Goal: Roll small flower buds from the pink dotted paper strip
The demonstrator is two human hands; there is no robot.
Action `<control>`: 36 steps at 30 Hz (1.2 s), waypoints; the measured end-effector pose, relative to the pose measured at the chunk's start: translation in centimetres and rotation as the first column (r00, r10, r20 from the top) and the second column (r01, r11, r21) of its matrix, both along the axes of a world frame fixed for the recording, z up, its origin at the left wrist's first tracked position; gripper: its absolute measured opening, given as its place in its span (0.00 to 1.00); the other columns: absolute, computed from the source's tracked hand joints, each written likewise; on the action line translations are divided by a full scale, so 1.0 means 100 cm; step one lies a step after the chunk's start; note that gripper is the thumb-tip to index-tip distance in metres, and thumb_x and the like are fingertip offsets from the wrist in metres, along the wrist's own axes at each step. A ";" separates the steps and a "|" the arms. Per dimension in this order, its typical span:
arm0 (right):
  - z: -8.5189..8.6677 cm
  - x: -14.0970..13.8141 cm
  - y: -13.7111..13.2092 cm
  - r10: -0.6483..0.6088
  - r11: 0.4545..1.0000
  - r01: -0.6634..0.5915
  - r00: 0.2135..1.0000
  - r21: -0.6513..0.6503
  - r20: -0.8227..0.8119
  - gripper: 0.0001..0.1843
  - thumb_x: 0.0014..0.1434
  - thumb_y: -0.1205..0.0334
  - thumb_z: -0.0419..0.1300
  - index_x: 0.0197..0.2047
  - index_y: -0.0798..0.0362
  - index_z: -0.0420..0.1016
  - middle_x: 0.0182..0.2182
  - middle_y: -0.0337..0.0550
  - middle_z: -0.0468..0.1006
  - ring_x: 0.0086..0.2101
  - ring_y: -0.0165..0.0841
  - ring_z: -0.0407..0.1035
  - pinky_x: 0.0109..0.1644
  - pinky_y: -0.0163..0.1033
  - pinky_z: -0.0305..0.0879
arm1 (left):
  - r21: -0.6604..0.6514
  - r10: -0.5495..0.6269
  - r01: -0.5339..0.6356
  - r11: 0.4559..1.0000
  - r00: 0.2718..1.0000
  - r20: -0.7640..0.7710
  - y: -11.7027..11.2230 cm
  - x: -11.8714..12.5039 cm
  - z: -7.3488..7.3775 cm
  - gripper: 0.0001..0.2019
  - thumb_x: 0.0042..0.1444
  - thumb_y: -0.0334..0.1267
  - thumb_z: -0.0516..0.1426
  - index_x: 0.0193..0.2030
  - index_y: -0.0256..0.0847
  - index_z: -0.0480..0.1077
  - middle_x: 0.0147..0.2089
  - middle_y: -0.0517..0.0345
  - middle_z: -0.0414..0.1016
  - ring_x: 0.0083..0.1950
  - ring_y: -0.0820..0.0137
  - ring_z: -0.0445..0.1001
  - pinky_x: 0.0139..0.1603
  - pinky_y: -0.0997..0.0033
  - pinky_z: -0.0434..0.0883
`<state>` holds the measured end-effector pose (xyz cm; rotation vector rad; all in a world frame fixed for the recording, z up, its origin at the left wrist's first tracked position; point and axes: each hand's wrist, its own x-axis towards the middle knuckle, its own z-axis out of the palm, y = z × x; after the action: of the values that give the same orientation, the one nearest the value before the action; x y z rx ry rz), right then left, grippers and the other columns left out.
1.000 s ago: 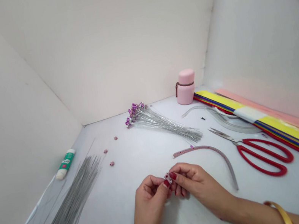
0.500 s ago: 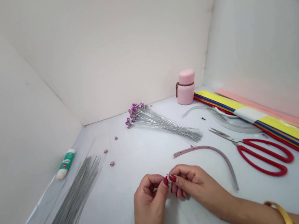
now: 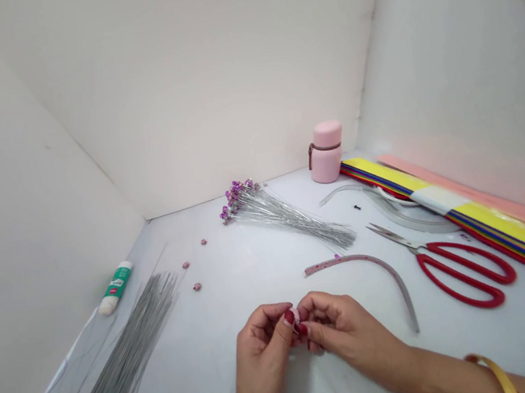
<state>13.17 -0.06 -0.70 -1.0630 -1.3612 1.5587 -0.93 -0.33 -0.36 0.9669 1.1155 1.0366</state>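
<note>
**Bead [image 3: 295, 315] pinched over white bench [image 3: 254, 262]**

Left hand [image 3: 262, 352] and right hand [image 3: 340, 335] each closed fingertips on the bead, low over the bench's near edge. Walls boxed three sides; wires [image 3: 112, 379] lay left, scissors [image 3: 457, 265] right, both well apart from the hands.

Glue tube [image 3: 115, 288]: green label with print, too small to read.

Between fingertips [image 3: 289, 318], tiny piece [image 3: 295, 313] mostly hidden — wire bundle [image 3: 116, 378] cut off, bottom edge.
</note>
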 end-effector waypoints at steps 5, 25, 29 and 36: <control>-0.003 0.000 -0.001 0.014 1.000 -0.014 1.000 -0.012 -0.026 0.07 0.54 0.60 0.56 0.29 0.55 0.67 0.21 0.36 0.70 0.24 0.27 0.63 0.28 0.32 0.59 | -0.013 0.012 -0.011 1.000 0.999 0.051 0.000 0.001 -0.001 0.05 0.50 0.35 0.58 0.30 0.36 0.67 0.26 0.58 0.72 0.27 0.73 0.70 0.31 0.73 0.66; -0.002 0.001 -0.001 0.010 1.000 -0.009 0.998 0.017 -0.056 0.05 0.53 0.62 0.58 0.31 0.54 0.67 0.23 0.36 0.71 0.26 0.27 0.64 0.30 0.33 0.59 | -0.051 0.033 -0.030 0.998 0.998 0.049 0.000 -0.001 0.000 0.06 0.49 0.35 0.58 0.33 0.36 0.70 0.26 0.60 0.73 0.26 0.76 0.69 0.31 0.76 0.67; -0.003 0.002 0.000 -0.010 0.998 0.011 1.000 0.062 -0.005 0.04 0.54 0.62 0.58 0.31 0.54 0.67 0.24 0.37 0.72 0.27 0.29 0.65 0.32 0.34 0.59 | -0.034 0.009 -0.008 0.999 0.998 0.054 -0.001 -0.001 0.002 0.05 0.48 0.36 0.59 0.31 0.36 0.72 0.25 0.61 0.73 0.24 0.77 0.67 0.29 0.78 0.66; -0.003 0.000 0.001 -0.022 0.999 0.017 0.993 -0.044 -0.116 0.07 0.53 0.62 0.58 0.35 0.56 0.69 0.23 0.38 0.73 0.25 0.27 0.64 0.29 0.32 0.58 | 0.018 -0.034 0.033 0.999 0.999 0.034 -0.002 -0.002 0.002 0.06 0.51 0.35 0.57 0.33 0.34 0.71 0.25 0.58 0.73 0.27 0.74 0.68 0.30 0.76 0.65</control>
<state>13.17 0.03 -1.01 -0.9915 -1.2403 1.6162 -1.10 -0.56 -0.13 0.9753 1.0607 1.0335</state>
